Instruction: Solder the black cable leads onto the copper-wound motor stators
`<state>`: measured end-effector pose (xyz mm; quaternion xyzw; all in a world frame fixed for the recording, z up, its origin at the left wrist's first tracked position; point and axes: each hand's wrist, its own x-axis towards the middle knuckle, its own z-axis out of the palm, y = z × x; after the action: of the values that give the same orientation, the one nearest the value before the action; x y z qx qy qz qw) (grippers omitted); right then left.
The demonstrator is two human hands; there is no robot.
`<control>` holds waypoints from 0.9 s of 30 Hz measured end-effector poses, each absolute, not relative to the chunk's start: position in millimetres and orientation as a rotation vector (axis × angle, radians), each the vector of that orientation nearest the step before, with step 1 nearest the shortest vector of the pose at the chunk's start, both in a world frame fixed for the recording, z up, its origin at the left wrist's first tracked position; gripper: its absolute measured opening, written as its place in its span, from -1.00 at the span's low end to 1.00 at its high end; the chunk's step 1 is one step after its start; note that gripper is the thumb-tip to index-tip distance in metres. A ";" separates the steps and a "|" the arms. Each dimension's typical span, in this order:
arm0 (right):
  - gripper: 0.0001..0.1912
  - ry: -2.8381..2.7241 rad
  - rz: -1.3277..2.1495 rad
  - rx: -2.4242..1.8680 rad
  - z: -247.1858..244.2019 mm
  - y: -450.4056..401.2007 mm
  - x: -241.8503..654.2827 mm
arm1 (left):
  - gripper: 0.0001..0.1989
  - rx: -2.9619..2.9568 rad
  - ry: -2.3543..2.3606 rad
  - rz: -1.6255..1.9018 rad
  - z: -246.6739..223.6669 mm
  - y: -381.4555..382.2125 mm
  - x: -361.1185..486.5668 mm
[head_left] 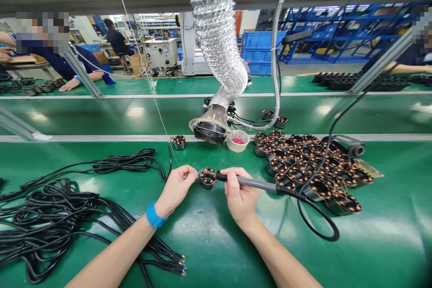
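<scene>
Far left of the frame is my heap of black cables [50, 216], stripped ends pointing toward lower center. A loose lead runs from there up to a lone stator [179, 142] near the belt edge.

Dead center: my left hand [176, 189] is pinched shut on what looks like a thin wire end, right at the left side of the stator [208, 178] I'm working on, which sits flat on the green mat [216, 243]. My right hand [239, 193] is closed around the iron [256, 183], pen-style. Its long axis runs nearly level, tip pointing left onto the stator's right rim, cord trailing off right. So the stator sits between both hands, touching or just about.

Above that, the fume duct [216, 54] and a small cup [238, 140]. Right of center, the pile of stators [310, 166].
</scene>
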<state>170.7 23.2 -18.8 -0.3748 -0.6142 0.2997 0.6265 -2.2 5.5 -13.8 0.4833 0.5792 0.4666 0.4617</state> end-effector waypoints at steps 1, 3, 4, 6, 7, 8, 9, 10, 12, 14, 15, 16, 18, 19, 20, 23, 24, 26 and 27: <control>-0.75 -1.413 0.683 -0.858 -18.8 23.1 170.6 | -0.75 1.191 1.425 1.147 -13.9 5.7 -2.3; -0.76 -1.424 0.678 -0.854 -18.8 23.2 170.4 | -0.75 1.195 1.428 1.142 -13.8 5.8 -2.3; -0.76 -1.432 0.676 -0.854 -18.8 23.3 170.2 | -0.75 1.198 1.431 1.140 -13.6 5.8 -2.3; -0.78 -1.463 0.667 -0.858 -18.8 23.7 169.7 | -0.74 1.204 1.438 1.138 -13.1 5.7 -2.1; -0.79 -1.487 0.657 -0.863 -18.9 23.9 169.3 | -0.74 1.205 1.440 1.139 -12.9 5.7 -2.0; -0.80 -1.514 0.644 -0.867 -18.9 24.2 168.8 | -0.74 1.206 1.441 1.141 -12.7 5.6 -1.8; -0.81 -1.542 0.630 -0.869 -18.8 24.4 168.3 | -0.74 1.206 1.441 1.143 -12.5 5.5 -1.8; -0.82 -1.563 0.617 -0.869 -18.7 24.6 167.7 | -0.74 1.205 1.439 1.144 -12.5 5.5 -1.8; -0.82 -1.588 0.600 -0.858 -18.3 25.0 166.3 | -0.74 1.203 1.434 1.148 -12.5 5.3 -1.9; -0.79 -1.615 0.596 -0.829 -17.4 25.8 164.2 | -0.74 1.200 1.432 1.152 -12.7 5.3 -2.1; -0.77 -1.637 0.598 -0.810 -17.0 26.4 162.9 | -0.75 1.198 1.429 1.154 -12.9 5.3 -2.2; -0.75 -1.665 0.597 -0.792 -16.7 27.2 161.3 | -0.75 1.198 1.425 1.156 -13.0 5.2 -2.3; -0.70 -1.727 0.578 -0.760 -16.8 29.2 157.6 | -0.76 1.202 1.415 1.159 -13.1 5.0 -2.3; -0.67 -1.757 0.560 -0.745 -17.3 30.3 155.6 | -0.76 1.205 1.408 1.162 -13.0 4.8 -2.3; -0.64 -1.785 0.541 -0.731 -18.3 31.4 153.7 | -0.76 1.208 1.401 1.164 -12.9 4.5 -2.3; -0.54 -1.867 0.523 -0.688 -22.9 34.2 149.5 | -0.73 1.213 1.368 1.166 -12.2 3.4 -2.8; -0.52 -1.890 0.527 -0.683 -24.6 34.9 148.7 | -0.72 1.213 1.354 1.163 -12.0 3.0 -3.1; -0.50 -1.926 0.529 -0.687 -28.0 35.8 147.9 | -0.69 1.213 1.327 1.159 -11.7 2.5 -3.8; -0.50 -1.938 0.526 -0.693 -29.4 36.0 147.9 | -0.68 1.214 1.315 1.159 -11.6 2.5 -4.2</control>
<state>147.9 36.0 -29.4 -0.2849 -0.7969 0.2163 0.4869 -4.2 2.5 -11.6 0.4983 0.5397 0.4759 0.4837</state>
